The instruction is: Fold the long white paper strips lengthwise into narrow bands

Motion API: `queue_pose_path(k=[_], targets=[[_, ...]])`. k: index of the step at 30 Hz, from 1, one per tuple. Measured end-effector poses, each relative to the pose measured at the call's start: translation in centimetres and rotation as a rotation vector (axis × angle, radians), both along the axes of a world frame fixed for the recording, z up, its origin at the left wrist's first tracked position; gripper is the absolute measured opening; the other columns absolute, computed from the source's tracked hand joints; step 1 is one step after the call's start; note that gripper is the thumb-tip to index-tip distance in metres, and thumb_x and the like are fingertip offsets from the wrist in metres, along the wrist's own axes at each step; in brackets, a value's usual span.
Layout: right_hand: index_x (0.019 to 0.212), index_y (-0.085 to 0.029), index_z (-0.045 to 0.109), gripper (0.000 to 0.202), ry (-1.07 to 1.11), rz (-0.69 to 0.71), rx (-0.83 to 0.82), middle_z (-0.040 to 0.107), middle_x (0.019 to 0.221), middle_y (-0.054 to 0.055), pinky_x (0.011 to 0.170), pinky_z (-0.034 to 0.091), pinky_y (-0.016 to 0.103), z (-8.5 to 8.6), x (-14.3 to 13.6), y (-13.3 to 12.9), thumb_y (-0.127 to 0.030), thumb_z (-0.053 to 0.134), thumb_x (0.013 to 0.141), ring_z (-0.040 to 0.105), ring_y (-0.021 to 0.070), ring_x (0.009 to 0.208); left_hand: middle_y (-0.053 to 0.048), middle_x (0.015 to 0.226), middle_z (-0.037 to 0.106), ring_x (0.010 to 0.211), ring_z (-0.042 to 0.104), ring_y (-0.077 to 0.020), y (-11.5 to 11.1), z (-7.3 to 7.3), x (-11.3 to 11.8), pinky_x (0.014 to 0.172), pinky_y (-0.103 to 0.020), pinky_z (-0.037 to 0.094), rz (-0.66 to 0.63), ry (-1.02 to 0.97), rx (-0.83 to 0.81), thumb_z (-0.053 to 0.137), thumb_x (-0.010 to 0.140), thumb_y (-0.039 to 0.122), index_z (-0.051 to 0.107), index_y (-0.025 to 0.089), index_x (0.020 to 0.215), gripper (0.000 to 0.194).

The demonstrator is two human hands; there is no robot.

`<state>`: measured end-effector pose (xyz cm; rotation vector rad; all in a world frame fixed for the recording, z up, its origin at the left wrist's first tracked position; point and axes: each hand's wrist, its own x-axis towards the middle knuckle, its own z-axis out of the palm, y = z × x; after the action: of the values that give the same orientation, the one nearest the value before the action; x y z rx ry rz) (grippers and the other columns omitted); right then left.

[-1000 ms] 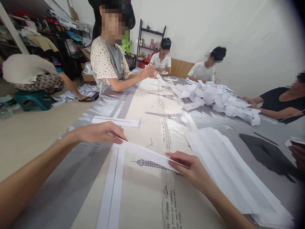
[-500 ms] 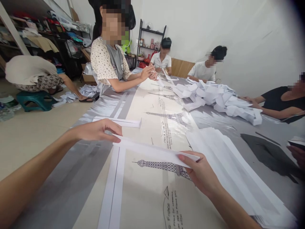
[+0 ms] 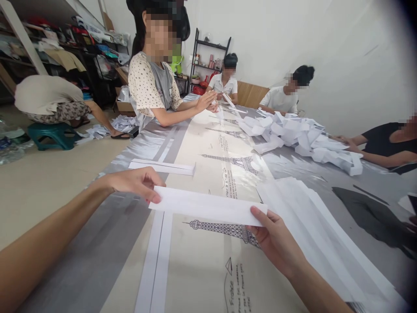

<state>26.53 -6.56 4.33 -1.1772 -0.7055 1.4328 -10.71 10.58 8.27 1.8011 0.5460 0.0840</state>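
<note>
A white paper strip [image 3: 208, 205] is stretched between my two hands above the printed tablecloth [image 3: 198, 269]. My left hand [image 3: 141, 184] pinches its left end between thumb and fingers. At the right end, my right hand [image 3: 275, 237] grips the strip, thumb on top and fingers beneath. Below the strip lies a long folded white paper piece [image 3: 154, 261] with a dark line down its middle. Another folded piece [image 3: 163, 167] rests beyond my left hand. Right of my right hand is a stack of white paper sheets [image 3: 312, 234].
Loose folded papers [image 3: 289, 134] are heaped on the far right of the table. Several people sit or stand around it. A person crouches on a green stool [image 3: 54, 134] at left, beside papers on the floor. A dark flat item [image 3: 368, 213] lies at right.
The strip has turned so that more of its broad face shows. My left hand's fingertips have moved slightly down, and the whole view has shifted a little.
</note>
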Motion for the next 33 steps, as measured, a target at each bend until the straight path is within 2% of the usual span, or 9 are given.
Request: queue_pose_path(k=[9, 14, 17, 19, 20, 22, 26, 29, 33], targets=[[0.106, -0.017, 0.080, 0.034, -0.081, -0.041, -0.024, 0.074, 0.108, 0.007, 0.072, 0.062, 0.017, 0.0, 0.8, 0.5, -0.040, 0.086, 0.082, 0.068, 0.0164, 0.094, -0.005, 0.072, 0.070, 0.064, 0.062, -0.0131, 0.0, -0.1, 0.0, 0.063, -0.020, 0.052, 0.058, -0.009, -0.001, 0.077, 0.088, 0.038, 0.080, 0.017, 0.082, 0.022], [0.089, -0.017, 0.079, 0.028, -0.313, -0.142, 0.074, 0.076, 0.095, 0.007, 0.068, 0.062, 0.024, -0.4, 1.2, 0.5, -0.044, 0.083, 0.084, 0.070, 0.0183, 0.082, -0.005, 0.072, 0.069, 0.067, 0.063, -0.0148, -0.3, -0.2, 0.9, 0.066, -0.023, 0.050, 0.036, 0.023, 0.088, 0.069, 0.093, 0.043, 0.077, 0.016, 0.082, 0.030], [0.083, -0.019, 0.080, 0.016, -0.821, -0.482, 0.336, 0.076, 0.077, 0.003, 0.057, 0.060, 0.028, -0.1, 1.7, -0.2, -0.035, 0.081, 0.085, 0.071, 0.0196, 0.068, -0.003, 0.075, 0.068, 0.064, 0.062, -0.0146, -0.8, 0.0, 1.6, 0.062, -0.023, 0.047, 0.058, 0.118, 0.247, 0.060, 0.097, 0.046, 0.075, 0.017, 0.091, 0.033], [0.093, -0.023, 0.082, 0.010, -1.129, -0.572, 0.706, 0.079, 0.079, 0.001, 0.060, 0.062, 0.030, 0.4, 1.8, -0.9, -0.020, 0.081, 0.083, 0.075, 0.0208, 0.070, -0.002, 0.076, 0.069, 0.063, 0.062, -0.0151, -1.4, 0.5, 2.0, 0.059, -0.023, 0.044, 0.080, 0.220, 0.430, 0.056, 0.098, 0.043, 0.074, 0.019, 0.097, 0.030], [0.101, -0.027, 0.081, 0.023, -1.232, -0.502, 0.908, 0.080, 0.086, 0.000, 0.065, 0.064, 0.031, 0.7, 1.6, -1.3, -0.013, 0.080, 0.082, 0.077, 0.0214, 0.075, -0.002, 0.075, 0.068, 0.064, 0.062, -0.0157, -1.7, 0.8, 2.2, 0.058, -0.023, 0.042, 0.088, 0.263, 0.542, 0.054, 0.098, 0.041, 0.073, 0.020, 0.098, 0.028], [0.117, -0.033, 0.076, 0.046, -1.362, -0.151, 1.187, 0.081, 0.102, -0.001, 0.076, 0.067, 0.034, 1.2, 0.8, -2.0, -0.002, 0.073, 0.083, 0.078, 0.0216, 0.089, -0.002, 0.071, 0.065, 0.064, 0.060, -0.0168, -2.3, 1.4, 2.5, 0.060, -0.025, 0.039, 0.095, 0.299, 0.778, 0.050, 0.099, 0.036, 0.071, 0.021, 0.091, 0.027], [0.128, -0.022, 0.069, 0.044, -1.432, 0.384, 1.284, 0.079, 0.113, 0.006, 0.092, 0.063, 0.040, 1.1, -2.4, -3.2, -0.001, 0.054, 0.093, 0.073, 0.0232, 0.109, -0.002, 0.064, 0.058, 0.058, 0.056, -0.0179, -4.4, 1.0, 2.7, 0.058, -0.028, 0.035, 0.065, 0.411, 0.978, 0.051, 0.098, 0.031, 0.061, 0.021, 0.073, 0.029], [0.118, -0.012, 0.070, 0.031, -1.410, 0.557, 1.333, 0.077, 0.112, 0.012, 0.093, 0.060, 0.042, 0.3, -4.4, -3.8, -0.004, 0.050, 0.097, 0.071, 0.0241, 0.103, -0.006, 0.074, 0.065, 0.065, 0.063, -0.0214, -7.0, -0.6, 3.1, 0.058, -0.029, 0.038, 0.102, 0.612, 1.007, 0.056, 0.093, 0.023, 0.064, 0.019, 0.080, 0.016], [0.101, -0.011, 0.072, 0.020, -1.430, 0.568, 1.386, 0.076, 0.096, 0.009, 0.090, 0.058, 0.039, -0.6, -5.4, -4.1, -0.007, 0.053, 0.097, 0.068, 0.0208, 0.086, -0.011, 0.092, 0.069, 0.080, 0.066, -0.0257, -9.7, -2.7, 4.6, 0.071, -0.035, 0.047, -0.021, 0.637, 1.162, 0.056, 0.097, 0.023, 0.070, 0.016, 0.092, 0.016]])
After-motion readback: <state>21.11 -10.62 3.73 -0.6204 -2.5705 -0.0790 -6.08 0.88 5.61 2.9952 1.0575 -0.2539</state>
